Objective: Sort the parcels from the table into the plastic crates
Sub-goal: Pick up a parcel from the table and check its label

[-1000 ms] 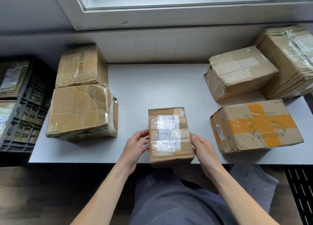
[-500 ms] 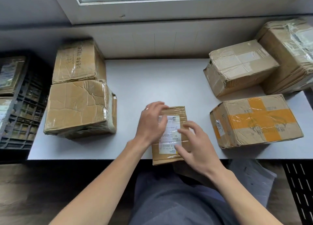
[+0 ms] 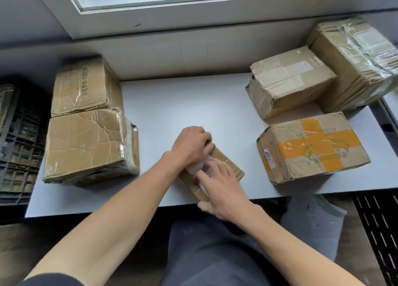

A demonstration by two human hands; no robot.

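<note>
The small parcel (image 3: 228,165) lay slanted on the white table (image 3: 193,104), near its front edge. The left hand (image 3: 191,145) gripped its far end with curled fingers, and the right hand (image 3: 219,188) rested on top, fingers straight and slightly spread. The black crate (image 3: 19,135) stood beside the table on the left

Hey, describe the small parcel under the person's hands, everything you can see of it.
The small parcel is a flat, oblong box of brown cardboard, taped shut, with a white label on top that is mostly hidden. It lies flat on the white table near the front edge, turned at a slant. The left hand covers its far end, fingers curled over it; the right hand lies flat across its top. No other parcel touches it.
</note>
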